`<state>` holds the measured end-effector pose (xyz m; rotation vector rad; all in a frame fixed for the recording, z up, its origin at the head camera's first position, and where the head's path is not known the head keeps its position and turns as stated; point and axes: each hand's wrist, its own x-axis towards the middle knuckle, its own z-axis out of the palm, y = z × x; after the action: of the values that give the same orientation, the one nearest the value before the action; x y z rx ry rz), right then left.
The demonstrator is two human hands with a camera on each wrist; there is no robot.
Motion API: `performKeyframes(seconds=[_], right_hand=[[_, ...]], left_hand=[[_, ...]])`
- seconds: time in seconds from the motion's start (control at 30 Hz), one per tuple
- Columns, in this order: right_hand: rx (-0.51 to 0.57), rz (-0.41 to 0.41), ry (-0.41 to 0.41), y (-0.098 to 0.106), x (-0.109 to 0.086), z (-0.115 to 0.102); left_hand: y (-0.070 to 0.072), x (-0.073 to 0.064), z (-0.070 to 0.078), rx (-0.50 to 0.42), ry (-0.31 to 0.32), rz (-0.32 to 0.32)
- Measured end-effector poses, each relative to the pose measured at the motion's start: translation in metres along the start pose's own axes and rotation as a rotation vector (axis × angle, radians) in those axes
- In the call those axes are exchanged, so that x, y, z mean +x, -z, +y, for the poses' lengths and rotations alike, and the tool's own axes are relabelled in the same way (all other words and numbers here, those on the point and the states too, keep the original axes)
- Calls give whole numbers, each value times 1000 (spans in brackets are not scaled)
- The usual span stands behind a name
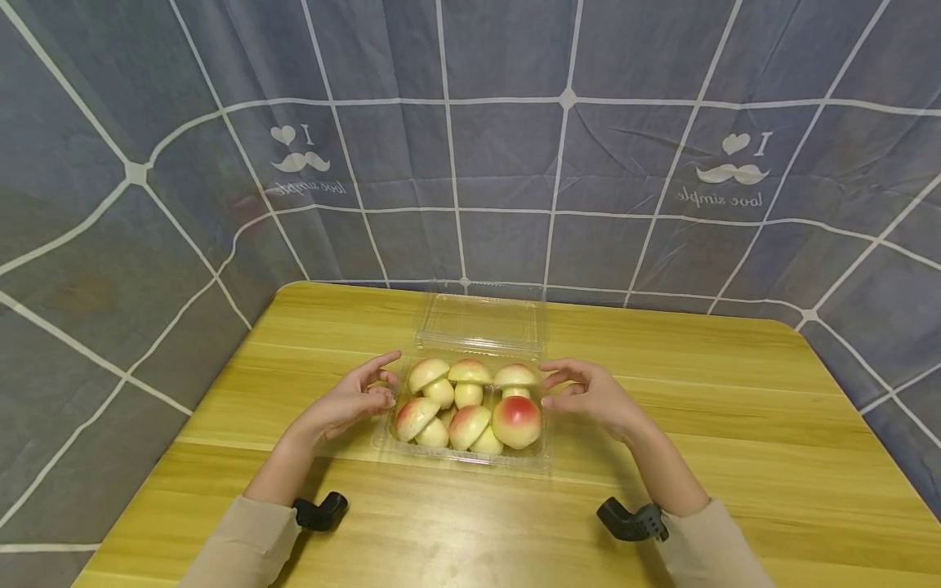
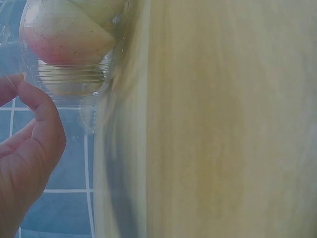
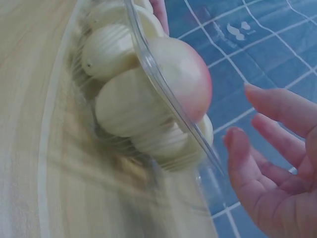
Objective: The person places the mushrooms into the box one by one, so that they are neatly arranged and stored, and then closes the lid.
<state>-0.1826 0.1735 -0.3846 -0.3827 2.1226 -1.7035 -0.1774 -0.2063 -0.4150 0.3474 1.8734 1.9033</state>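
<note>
A clear plastic clamshell box (image 1: 470, 459) stands on the table, its lid (image 1: 481, 322) folded back away from me. Several pale yellow toy-like mushrooms (image 1: 469, 372) with reddish caps fill it, including one with a bright red top (image 1: 517, 422). At the box's left edge is my left hand (image 1: 349, 404), forefinger pointing forward, thumb and other fingers bent loosely beside the rim. In the left wrist view its thumb and a fingertip come close together by the clear plastic. My right hand (image 3: 282, 163) is beside the right edge, fingers spread and apart from the box.
The box is on a yellow wood-grain table (image 1: 456, 523). Behind and around it hangs a grey-blue curtain (image 1: 507, 163) with white grid lines. A black wrist device (image 1: 321, 512) is on the left wrist and another black device (image 1: 631, 520) on the right.
</note>
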Motion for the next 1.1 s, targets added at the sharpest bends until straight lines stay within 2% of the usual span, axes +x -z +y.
performKeyframes(seconds=[0.23, 0.4, 0.6, 0.87, 1.1], right_hand=[[66, 149, -27, 12, 8, 9], [198, 192, -51, 17, 14, 16], [285, 201, -100, 19, 21, 24], [361, 163, -140, 22, 33, 32], [338, 105, -169, 23, 48, 31]], left_hand=[[-1, 0, 1, 2, 6, 5], [-1, 1, 1, 5, 7, 8], [0, 0, 1, 5, 13, 11], [0, 0, -1, 5, 11, 8], [1, 1, -1, -9, 13, 6]])
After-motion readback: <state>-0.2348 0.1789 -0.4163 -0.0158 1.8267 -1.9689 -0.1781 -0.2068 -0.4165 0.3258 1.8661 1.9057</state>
